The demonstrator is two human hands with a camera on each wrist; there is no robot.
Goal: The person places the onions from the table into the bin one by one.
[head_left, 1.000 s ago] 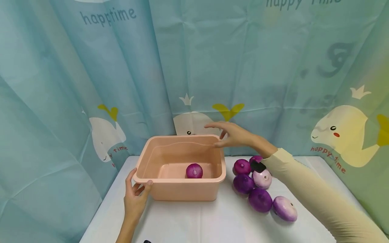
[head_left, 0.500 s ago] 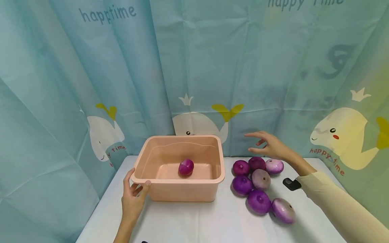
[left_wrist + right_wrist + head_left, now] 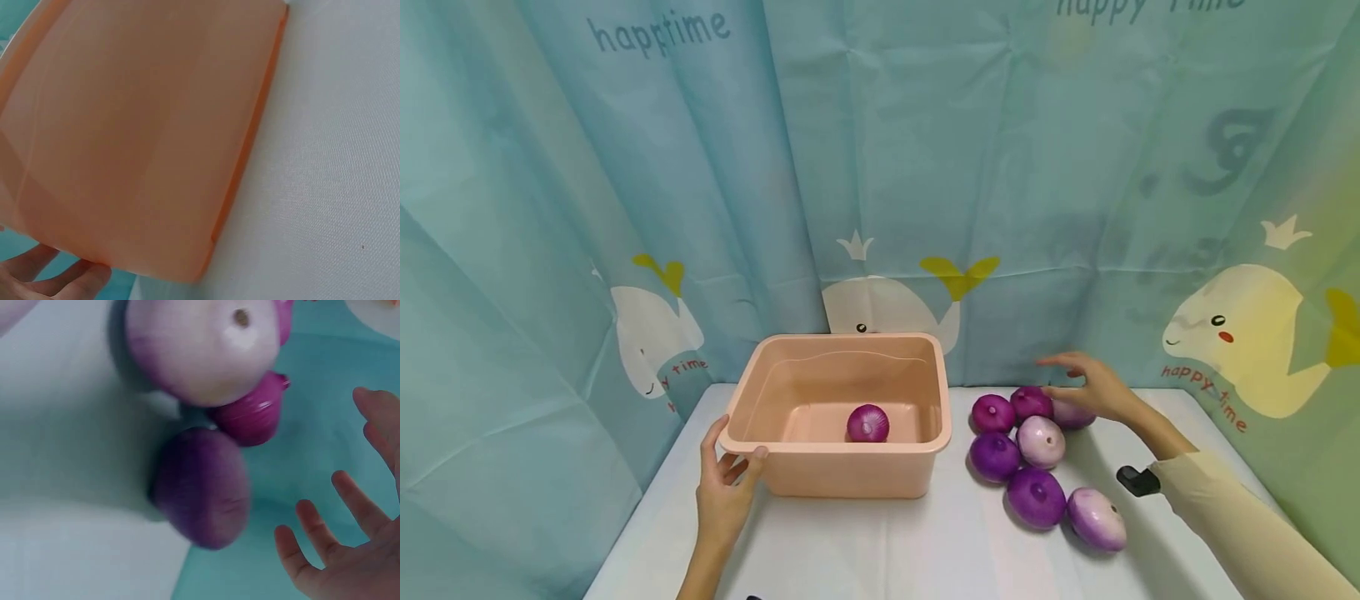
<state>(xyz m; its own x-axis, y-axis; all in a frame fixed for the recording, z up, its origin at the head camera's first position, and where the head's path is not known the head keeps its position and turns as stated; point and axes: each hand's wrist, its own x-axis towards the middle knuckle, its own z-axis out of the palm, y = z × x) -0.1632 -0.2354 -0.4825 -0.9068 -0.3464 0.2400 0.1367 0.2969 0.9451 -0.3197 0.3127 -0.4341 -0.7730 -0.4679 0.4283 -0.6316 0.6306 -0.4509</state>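
A pink plastic basin [image 3: 842, 475] stands on the white table with one red onion [image 3: 868, 422] inside. My left hand [image 3: 726, 483] holds its near-left corner, thumb on the rim and fingers along the outer wall [image 3: 144, 137]. Right of the basin lies a cluster of several purple and pale onions [image 3: 1036, 497]. My right hand [image 3: 1086, 385] hovers open over the back ones, fingers spread, just above a pale onion [image 3: 1070, 416]. In the right wrist view the spread fingers [image 3: 312, 550] are apart from a dark purple onion [image 3: 200, 487], a magenta onion [image 3: 250, 415] and a pale one [image 3: 200, 350].
A teal curtain [image 3: 925, 167] with whale prints closes off the back and both sides. White tablecloth [image 3: 910, 550] stretches in front of the basin. A black wrist-camera mount [image 3: 1138, 481] sits on my right forearm.
My right hand swung from above the basin's far right corner rightward and down to the back of the onion cluster. The onion in the basin rolled slightly. The left hand stayed.
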